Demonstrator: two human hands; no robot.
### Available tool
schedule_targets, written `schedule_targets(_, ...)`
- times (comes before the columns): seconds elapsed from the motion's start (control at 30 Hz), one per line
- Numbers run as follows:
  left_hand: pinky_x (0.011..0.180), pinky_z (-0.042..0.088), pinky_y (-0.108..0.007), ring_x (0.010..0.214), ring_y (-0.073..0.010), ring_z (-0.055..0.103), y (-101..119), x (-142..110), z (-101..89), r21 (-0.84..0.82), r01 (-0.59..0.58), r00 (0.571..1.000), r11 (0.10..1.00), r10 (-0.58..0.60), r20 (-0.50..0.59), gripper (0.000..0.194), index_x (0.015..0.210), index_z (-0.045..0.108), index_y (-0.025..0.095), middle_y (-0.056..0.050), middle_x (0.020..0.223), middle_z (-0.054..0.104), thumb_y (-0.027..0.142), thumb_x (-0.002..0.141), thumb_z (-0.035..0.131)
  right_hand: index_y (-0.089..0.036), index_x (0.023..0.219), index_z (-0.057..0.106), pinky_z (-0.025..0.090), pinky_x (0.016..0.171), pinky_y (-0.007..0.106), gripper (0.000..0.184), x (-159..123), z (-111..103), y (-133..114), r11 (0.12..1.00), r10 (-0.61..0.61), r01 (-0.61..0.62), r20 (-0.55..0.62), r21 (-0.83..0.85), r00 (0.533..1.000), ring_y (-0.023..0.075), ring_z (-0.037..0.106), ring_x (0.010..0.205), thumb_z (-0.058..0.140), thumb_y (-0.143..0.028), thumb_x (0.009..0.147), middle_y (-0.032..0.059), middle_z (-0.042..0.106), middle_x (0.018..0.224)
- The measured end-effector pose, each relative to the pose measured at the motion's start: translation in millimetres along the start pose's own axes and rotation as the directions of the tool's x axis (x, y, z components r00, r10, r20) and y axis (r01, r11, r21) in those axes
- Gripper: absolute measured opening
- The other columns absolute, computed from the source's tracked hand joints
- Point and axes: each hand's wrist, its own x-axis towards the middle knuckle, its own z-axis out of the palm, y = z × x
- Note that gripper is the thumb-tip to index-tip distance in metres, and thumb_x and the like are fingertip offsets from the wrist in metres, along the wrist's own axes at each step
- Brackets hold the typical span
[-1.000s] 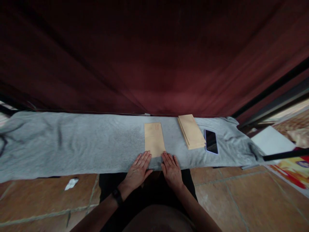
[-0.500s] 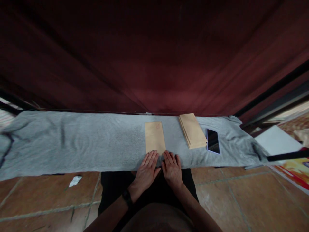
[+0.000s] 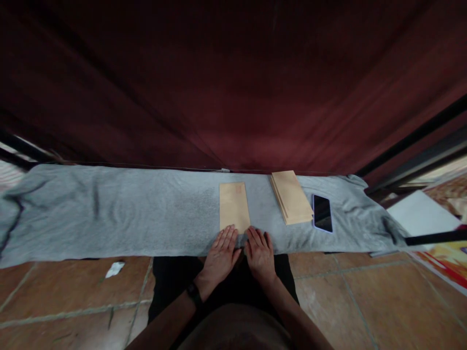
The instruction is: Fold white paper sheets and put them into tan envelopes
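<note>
A brown paper envelope (image 3: 234,206) with a small reddish print in its upper right corner lies flat on a grey cloth (image 3: 164,214). My left hand (image 3: 221,255) rests palm down, fingers stretched out, with its fingertips on the near left part of the envelope. At the near right corner, the fingertips of my right hand (image 3: 260,250) touch the envelope, fingers also extended and flat. Both thumbs point toward each other over the cloth's front edge. To the right sits a stack of similar envelopes (image 3: 292,197), slightly fanned and turned at an angle.
A smartphone (image 3: 322,214) in a pale purple case lies against the stack's right side. Behind the cloth rises a dark red panel (image 3: 237,107). White sheets (image 3: 423,212) and a colourful printed box or sheet (image 3: 447,262) are at far right. A white scrap (image 3: 115,269) lies on the tiled floor.
My hands and the envelope stay almost in place, with only a very slight shift of the fingers. The view has tilted a little.
</note>
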Motion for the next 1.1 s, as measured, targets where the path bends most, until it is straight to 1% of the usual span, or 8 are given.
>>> schedule_targets(0.1,0.121,0.030,-0.044,0.148,-0.0267,0.030,-0.8,-1.1,3.4,0.009,0.001,1.000,1.000,-0.001,0.020,0.060,0.152,0.035,0.008,-0.016,0.157,0.038,0.027,0.096,0.043,-0.015,0.143,0.052,0.027,0.119,0.048,0.045,3.0,2.4,-7.3,0.998,-0.055,0.055,0.010,0.022,0.998,0.0258,0.046,0.138,0.039,-0.029,0.103,0.0117,0.056,0.144)
schedule_targets(0.2,0.121,0.030,-0.044,0.148,-0.0255,0.030,-1.7,-2.2,7.0,0.017,0.001,1.000,1.000,-0.001,0.030,0.062,0.152,0.033,0.006,-0.017,0.157,0.038,0.018,0.092,0.039,-0.013,0.144,0.051,0.028,0.120,0.044,0.045,6.3,6.6,-17.5,0.990,-0.132,0.129,0.043,0.064,0.990,0.0229,0.045,0.139,0.038,-0.030,0.104,0.0112,0.055,0.145)
schedule_targets(0.3,0.122,0.029,-0.044,0.148,-0.0256,0.030,-2.3,-2.4,7.2,0.014,-0.002,0.999,1.000,0.001,0.035,0.063,0.152,0.033,0.004,-0.018,0.157,0.038,0.016,0.091,0.039,-0.013,0.143,0.051,0.028,0.120,0.043,0.045,7.0,9.6,-20.6,0.990,-0.128,0.124,0.050,0.069,0.991,0.0222,0.047,0.138,0.038,-0.029,0.104,0.0110,0.056,0.145)
schedule_targets(0.5,0.122,0.029,-0.044,0.149,-0.0264,0.028,-0.9,-2.0,2.8,0.016,-0.009,0.999,1.000,0.009,0.033,0.060,0.152,0.034,0.006,-0.017,0.158,0.036,0.025,0.095,0.042,-0.015,0.143,0.052,0.026,0.120,0.045,0.043,2.3,8.4,-5.5,0.996,-0.094,0.094,0.034,0.012,0.995,0.0238,0.048,0.137,0.039,-0.028,0.104,0.0103,0.055,0.146)
schedule_targets(0.67,0.122,0.029,-0.045,0.149,-0.0272,0.028,0.3,-3.3,2.5,0.025,-0.004,1.000,1.000,0.004,-0.001,0.061,0.152,0.033,0.007,-0.017,0.159,0.035,0.032,0.097,0.044,-0.016,0.143,0.052,0.025,0.120,0.043,0.042,0.6,6.6,3.0,0.997,-0.072,0.072,0.019,-0.012,0.997,0.0231,0.049,0.136,0.040,-0.027,0.104,0.0102,0.055,0.145)
schedule_targets(0.87,0.122,0.028,-0.044,0.149,-0.0279,0.028,-2.4,-7.9,-0.8,0.093,0.053,0.998,0.994,-0.051,-0.021,0.067,0.152,0.032,0.005,-0.018,0.157,0.036,0.041,0.097,0.046,-0.015,0.144,0.051,0.025,0.119,0.045,0.043,-1.8,4.6,10.2,0.998,-0.064,0.063,-0.016,-0.015,0.998,0.0240,0.048,0.136,0.039,-0.026,0.104,0.0100,0.054,0.146)
schedule_targets(1.1,0.120,0.030,-0.047,0.147,-0.0304,0.032,-6.7,-16.3,-2.1,0.084,0.133,0.990,0.988,-0.129,-0.051,0.069,0.151,0.034,0.004,-0.021,0.155,0.039,0.049,0.099,0.043,-0.016,0.144,0.052,0.027,0.118,0.045,0.043,-1.1,4.6,9.7,0.999,-0.041,0.041,-0.021,-0.008,0.999,0.0249,0.048,0.136,0.040,-0.026,0.103,0.0096,0.056,0.145)
